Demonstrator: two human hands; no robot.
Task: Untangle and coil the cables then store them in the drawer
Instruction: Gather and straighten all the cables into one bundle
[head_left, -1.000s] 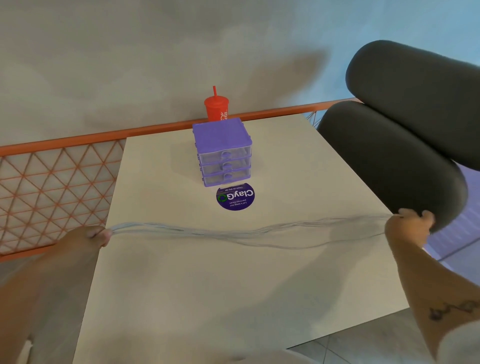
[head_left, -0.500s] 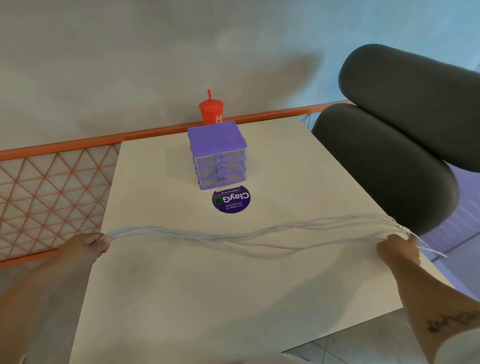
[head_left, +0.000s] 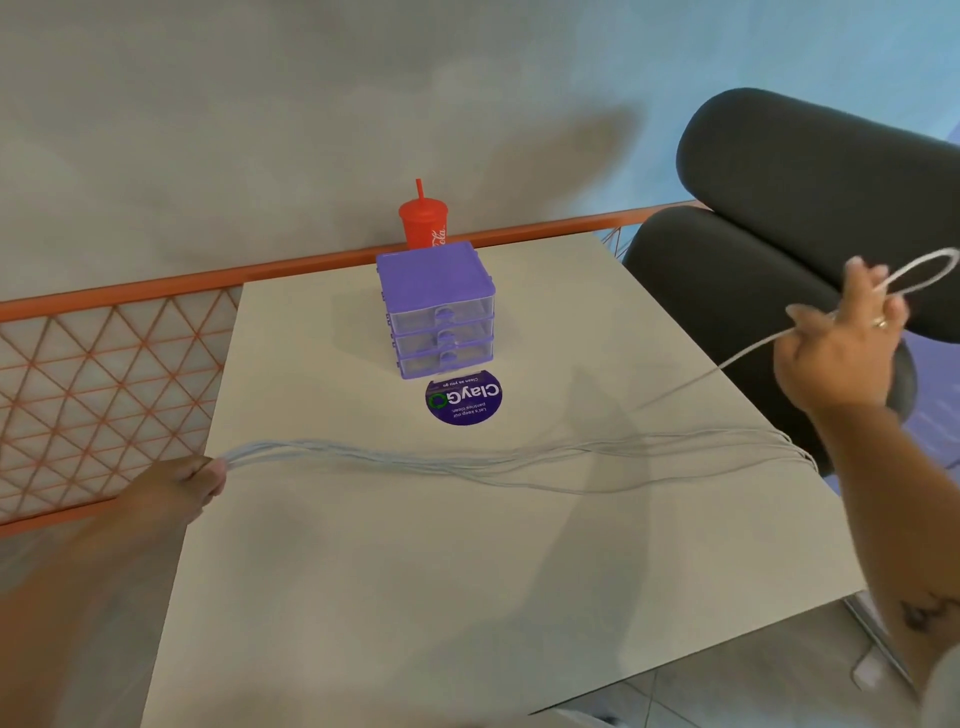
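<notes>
Across the bench (head_left: 415, 597), untangling looks underway, coiling barely begun, and the drawer unit (head_left: 439, 312) at twelve o'clock sits closed. The cables (head_left: 467, 460) lie stretched, long axis running nine to three. Left hand (head_left: 176, 488) pinches the bundle at nine; right hand (head_left: 841, 358) grips one strand, lifted into a loop at two.

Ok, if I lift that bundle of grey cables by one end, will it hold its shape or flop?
Probably floppy: the cables lie in loose waves on the table from the left hand to the right edge. Likely light: the right hand holds one strand up, curled into a loop. They may splay; they fan apart rightward.
</notes>
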